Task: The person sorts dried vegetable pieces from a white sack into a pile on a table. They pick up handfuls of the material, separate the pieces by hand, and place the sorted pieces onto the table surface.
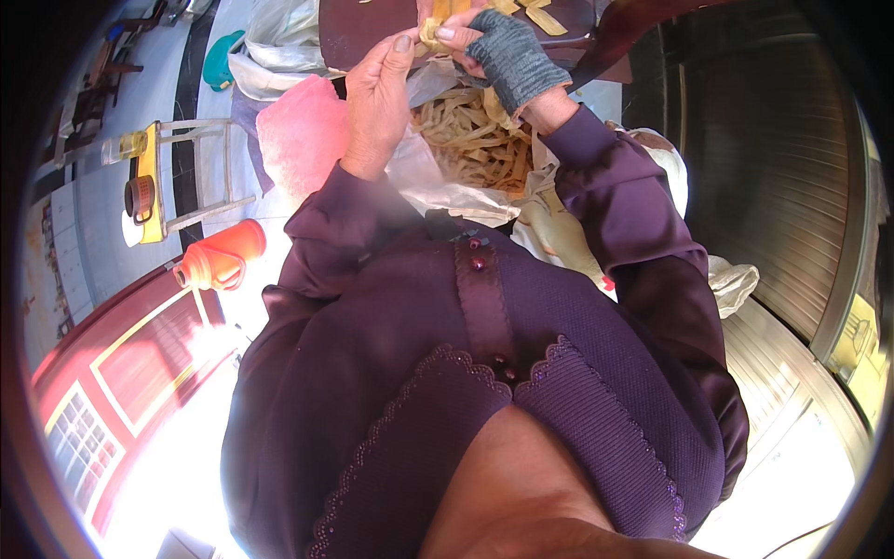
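Observation:
At the top of the view, a pale yellow strip [431, 33], partly folded or wrapped, sits between the fingertips of both hands. My left hand [380, 98] is bare and pinches its left side, thumb raised along it. Across from it, my right hand [513, 63] wears a grey knitted fingerless glove and presses the strip with the thumb. Its other fingers are partly hidden. Behind the hands is a dark red tabletop [367, 38], with a few flat yellowish pieces [545, 17] on it. Below the hands, a heap of similar long strips [482, 140] lies in a container lined with whitish sheeting [475, 199].
A pink cloth [304, 133] hangs beside my left wrist. To the left stand a red thermos flask [223, 255] and a yellow-topped stool [155, 189] bearing a brown mug [140, 198] and a glass jar [126, 147]. A slatted shutter [761, 175] rises at the right.

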Available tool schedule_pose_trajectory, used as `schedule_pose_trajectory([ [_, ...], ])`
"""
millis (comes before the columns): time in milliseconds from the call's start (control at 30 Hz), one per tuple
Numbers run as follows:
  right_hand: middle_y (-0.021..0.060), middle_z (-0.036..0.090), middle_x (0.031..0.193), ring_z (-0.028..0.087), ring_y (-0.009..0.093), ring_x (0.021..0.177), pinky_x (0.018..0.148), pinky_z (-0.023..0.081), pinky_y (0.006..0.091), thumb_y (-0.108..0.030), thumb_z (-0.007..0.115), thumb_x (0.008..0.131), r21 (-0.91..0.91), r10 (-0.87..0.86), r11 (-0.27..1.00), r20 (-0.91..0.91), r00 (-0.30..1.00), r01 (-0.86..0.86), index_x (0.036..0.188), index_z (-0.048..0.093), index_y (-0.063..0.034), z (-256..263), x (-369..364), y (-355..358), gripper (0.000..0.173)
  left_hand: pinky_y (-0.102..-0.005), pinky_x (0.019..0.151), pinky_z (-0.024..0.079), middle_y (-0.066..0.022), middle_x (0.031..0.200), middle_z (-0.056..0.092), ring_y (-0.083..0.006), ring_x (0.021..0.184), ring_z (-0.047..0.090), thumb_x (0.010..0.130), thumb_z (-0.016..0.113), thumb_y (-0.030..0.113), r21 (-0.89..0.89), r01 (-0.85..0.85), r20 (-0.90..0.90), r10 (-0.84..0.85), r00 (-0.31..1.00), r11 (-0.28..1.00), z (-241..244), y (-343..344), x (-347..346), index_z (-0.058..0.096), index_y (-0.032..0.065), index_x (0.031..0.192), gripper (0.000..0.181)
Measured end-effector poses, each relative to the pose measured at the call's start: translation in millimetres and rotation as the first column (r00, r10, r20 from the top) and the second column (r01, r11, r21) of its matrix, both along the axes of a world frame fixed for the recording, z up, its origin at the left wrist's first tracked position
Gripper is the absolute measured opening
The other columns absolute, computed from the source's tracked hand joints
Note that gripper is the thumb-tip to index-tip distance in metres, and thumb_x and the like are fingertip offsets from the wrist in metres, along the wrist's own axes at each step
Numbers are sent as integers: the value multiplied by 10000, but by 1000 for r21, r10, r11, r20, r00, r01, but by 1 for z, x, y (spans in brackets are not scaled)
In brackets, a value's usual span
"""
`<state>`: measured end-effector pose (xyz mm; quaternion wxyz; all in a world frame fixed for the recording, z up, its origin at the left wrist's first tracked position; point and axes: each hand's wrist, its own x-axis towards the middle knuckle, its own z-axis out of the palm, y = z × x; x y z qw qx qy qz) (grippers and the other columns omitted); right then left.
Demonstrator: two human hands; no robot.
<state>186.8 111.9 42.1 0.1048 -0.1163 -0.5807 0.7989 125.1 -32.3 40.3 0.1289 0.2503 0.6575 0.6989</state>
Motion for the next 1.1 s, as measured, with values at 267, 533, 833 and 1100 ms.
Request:
schedule_pose_trajectory([
  [267,97,558,686,551,220,655,603,434,333,-227,570,874,451,-213,836,-256,943,311,806,579,-33,-34,-17,20,205,-248,777,481,-48,891,648,-103,805,598,876,629,71,-29,195,189,-186,964,980,10,9,6,627,-19,1017,167],
  [533,177,586,703,589,313,695,638,471,400,-230,539,859,984,-406,172,29,913,45,756,596,-33,-88,-59,98,230,-233,727,488,-34,824,642,-105,755,593,848,635,34,-106,453,122,-441,889,885,55,-4,30,647,-11,968,129],
  [833,106,580,686,571,268,629,609,447,341,-284,621,846,746,-171,529,-373,912,405,837,628,-20,-43,-26,22,264,-308,821,471,-118,1118,593,-243,947,603,762,702,95,-559,-19,-525,-336,782,829,39,-3,-2,606,29,1128,385],
  [1100,152,612,678,617,290,672,605,477,379,-418,584,843,610,-2,788,140,990,-84,803,632,-17,-45,-20,6,406,-390,730,464,-141,959,570,-337,878,578,847,555,47,-624,-249,-683,-362,635,741,-18,-1,-19,555,37,1040,194],
])
